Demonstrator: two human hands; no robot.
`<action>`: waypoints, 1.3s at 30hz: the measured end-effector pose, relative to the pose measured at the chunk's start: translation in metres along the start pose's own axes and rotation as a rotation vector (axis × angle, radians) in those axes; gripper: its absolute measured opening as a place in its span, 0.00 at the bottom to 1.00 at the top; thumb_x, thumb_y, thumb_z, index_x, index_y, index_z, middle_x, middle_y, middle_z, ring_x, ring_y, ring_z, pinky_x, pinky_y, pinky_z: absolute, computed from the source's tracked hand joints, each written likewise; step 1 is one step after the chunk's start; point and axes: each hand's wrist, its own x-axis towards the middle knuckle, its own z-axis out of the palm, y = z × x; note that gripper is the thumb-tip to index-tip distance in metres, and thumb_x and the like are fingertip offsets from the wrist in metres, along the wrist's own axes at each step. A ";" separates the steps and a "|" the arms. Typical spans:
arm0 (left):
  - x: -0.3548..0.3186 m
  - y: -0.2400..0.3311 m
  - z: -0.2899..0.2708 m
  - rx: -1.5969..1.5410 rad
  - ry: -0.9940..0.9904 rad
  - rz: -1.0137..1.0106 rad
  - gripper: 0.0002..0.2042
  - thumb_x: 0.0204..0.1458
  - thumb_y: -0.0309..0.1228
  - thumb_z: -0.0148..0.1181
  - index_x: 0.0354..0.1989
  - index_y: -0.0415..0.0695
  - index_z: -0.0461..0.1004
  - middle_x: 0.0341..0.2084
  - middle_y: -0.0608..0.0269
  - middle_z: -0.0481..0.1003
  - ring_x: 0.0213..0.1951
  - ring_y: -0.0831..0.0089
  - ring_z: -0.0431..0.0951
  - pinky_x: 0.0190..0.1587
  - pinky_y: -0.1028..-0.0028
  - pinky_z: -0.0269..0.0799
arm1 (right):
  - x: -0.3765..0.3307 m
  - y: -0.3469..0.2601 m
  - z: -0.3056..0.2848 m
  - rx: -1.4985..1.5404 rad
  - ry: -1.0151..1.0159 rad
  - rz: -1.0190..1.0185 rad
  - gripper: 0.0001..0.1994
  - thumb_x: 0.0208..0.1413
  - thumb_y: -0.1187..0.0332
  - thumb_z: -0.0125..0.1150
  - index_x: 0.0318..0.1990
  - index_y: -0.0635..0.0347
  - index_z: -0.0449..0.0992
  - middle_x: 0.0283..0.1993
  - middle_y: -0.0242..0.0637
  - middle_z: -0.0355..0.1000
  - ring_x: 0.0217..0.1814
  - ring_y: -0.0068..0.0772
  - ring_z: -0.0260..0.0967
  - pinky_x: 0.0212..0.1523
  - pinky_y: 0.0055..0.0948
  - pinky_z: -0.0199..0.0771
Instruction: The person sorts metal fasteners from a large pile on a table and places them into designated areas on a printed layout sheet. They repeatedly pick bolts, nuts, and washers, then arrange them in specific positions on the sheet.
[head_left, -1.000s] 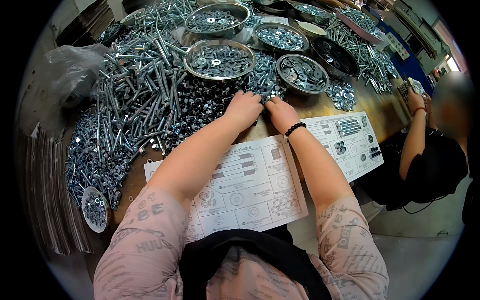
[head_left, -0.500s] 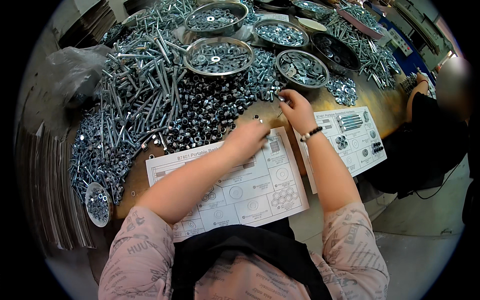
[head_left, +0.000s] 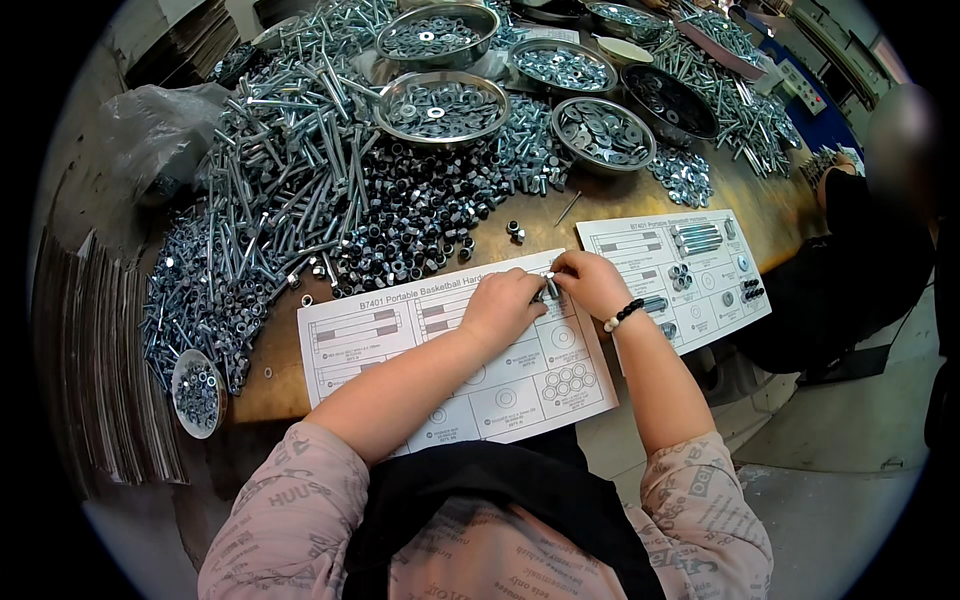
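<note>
Hands [head_left: 507, 308] at metal pieces [head_left: 551, 284] (half hidden), sheet [head_left: 520, 375] partly covered

We see silver bolts [head_left: 320, 165], black-and-silver nuts [head_left: 415, 215], white sheets [head_left: 520, 372] printed black, a black-and-white bracelet [head_left: 623, 316] and grey-lettered pink sleeves [head_left: 692, 485].

I hold a shiny metal piece [head_left: 551, 284] over my matt paper sheet [head_left: 522, 372]; beyond it, a glossy steel bowl [head_left: 445, 142].
</note>
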 end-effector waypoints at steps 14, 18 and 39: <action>0.009 0.004 0.010 0.033 0.050 -0.061 0.14 0.40 0.36 0.63 0.34 0.45 0.72 0.28 0.61 0.72 0.34 0.64 0.72 0.39 0.66 0.63 | -0.001 -0.004 0.011 -0.035 0.091 -0.037 0.07 0.47 0.70 0.55 0.36 0.56 0.74 0.32 0.42 0.71 0.36 0.44 0.68 0.36 0.35 0.68; 0.000 0.001 -0.011 -0.092 0.112 -0.060 0.16 0.41 0.35 0.61 0.39 0.44 0.70 0.33 0.57 0.71 0.37 0.60 0.71 0.42 0.64 0.64 | 0.005 -0.013 -0.006 -0.094 0.097 -0.025 0.08 0.47 0.69 0.57 0.36 0.57 0.74 0.31 0.41 0.71 0.35 0.42 0.69 0.35 0.35 0.68; 0.027 -0.057 -0.046 0.355 -0.074 -0.121 0.11 0.42 0.27 0.56 0.37 0.43 0.70 0.32 0.55 0.70 0.37 0.58 0.72 0.39 0.64 0.69 | 0.078 -0.012 0.014 -0.221 0.080 -0.174 0.11 0.46 0.69 0.57 0.39 0.57 0.74 0.36 0.43 0.68 0.41 0.46 0.66 0.42 0.36 0.67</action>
